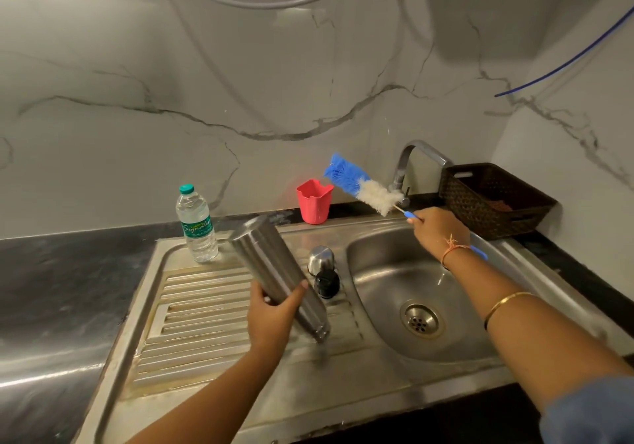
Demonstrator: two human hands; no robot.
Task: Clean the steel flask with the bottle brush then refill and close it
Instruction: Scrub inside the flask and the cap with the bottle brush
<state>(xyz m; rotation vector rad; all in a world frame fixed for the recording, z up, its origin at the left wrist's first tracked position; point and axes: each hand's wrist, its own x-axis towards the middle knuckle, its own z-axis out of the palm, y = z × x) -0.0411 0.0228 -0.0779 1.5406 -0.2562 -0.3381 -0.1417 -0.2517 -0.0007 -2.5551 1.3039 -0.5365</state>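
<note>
Hands are both occupied at the steel sink point(387, 265) set in the table. The left hand point(274, 320) wraps around the steel flask point(271, 265), which is tilted with its base up and its narrow mouth pointing down over the ribbed drainboard point(202, 306). The right hand point(439, 234) grips the blue handle of the bottle brush point(363, 186), bristles raised beside the tap point(415, 155). The flask's cap point(324, 272) stands on the drainboard, just beside the flask. A water bottle point(197, 225), a red cup point(314, 201) and a dark basket point(494, 200) stand along the wall
</note>
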